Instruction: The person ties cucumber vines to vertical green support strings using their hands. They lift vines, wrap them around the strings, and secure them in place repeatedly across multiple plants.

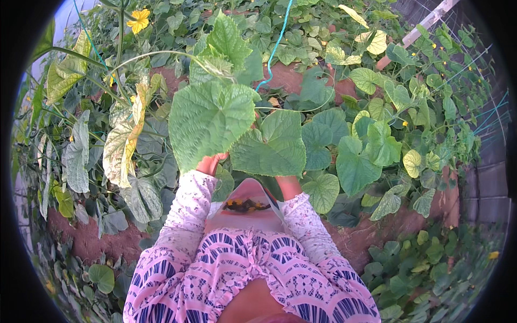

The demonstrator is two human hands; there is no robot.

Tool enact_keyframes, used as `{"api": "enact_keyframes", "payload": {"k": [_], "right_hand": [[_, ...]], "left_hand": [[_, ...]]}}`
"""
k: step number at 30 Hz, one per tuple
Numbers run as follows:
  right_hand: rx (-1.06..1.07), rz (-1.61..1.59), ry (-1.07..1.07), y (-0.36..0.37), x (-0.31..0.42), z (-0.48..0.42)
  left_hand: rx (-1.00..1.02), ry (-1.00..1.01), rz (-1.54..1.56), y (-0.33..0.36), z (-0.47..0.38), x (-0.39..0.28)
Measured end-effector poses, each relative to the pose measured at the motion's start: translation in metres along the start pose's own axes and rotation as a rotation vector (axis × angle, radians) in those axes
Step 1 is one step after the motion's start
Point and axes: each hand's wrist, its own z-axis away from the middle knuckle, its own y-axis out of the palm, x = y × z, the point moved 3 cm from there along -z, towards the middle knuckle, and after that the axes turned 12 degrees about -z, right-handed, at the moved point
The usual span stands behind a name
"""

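Observation:
My left hand reaches up under a broad cucumber leaf; only its wrist side and part of a finger show below the leaf edge. A second large leaf covers most of my right hand, whose wrist shows beneath it. What either hand touches behind the leaves is hidden. A teal twine hangs down to just above these leaves. Between my forearms, an open pouch or bag at my waist holds dark and yellow plant bits.
Cucumber vines surround me, with a yellowed leaf and a yellow flower on the left. A slanted pole stands at the upper right. Reddish soil shows between the rows, and another twine runs down at the upper left.

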Motion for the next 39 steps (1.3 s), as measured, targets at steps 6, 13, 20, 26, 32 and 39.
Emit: {"api": "enact_keyframes", "payload": {"k": [6,13,20,26,32,39], "right_hand": [[-0.012,0.033,-0.017,-0.003,0.009,0.015],[0.008,0.072,-0.002,-0.004,0.0,-0.011],[0.007,0.089,-0.078,0.009,-0.006,-0.005],[-0.265,-0.09,-0.164,-0.026,0.036,-0.014],[-0.234,-0.625,0.059,-0.16,0.069,-0.065],[-0.046,-0.36,-0.158,-0.133,0.09,-0.088]], "left_hand": [[-0.071,-0.104,-0.603,0.032,-0.002,-0.047],[0.208,0.322,0.545,0.001,-0.002,-0.072],[-0.117,0.031,-0.45,0.005,-0.038,-0.024],[-0.316,0.154,-0.271,-0.001,-0.039,0.013],[-0.345,0.333,-0.46,0.002,-0.043,0.01],[-0.39,0.366,-0.329,0.082,-0.017,-0.063]]}}
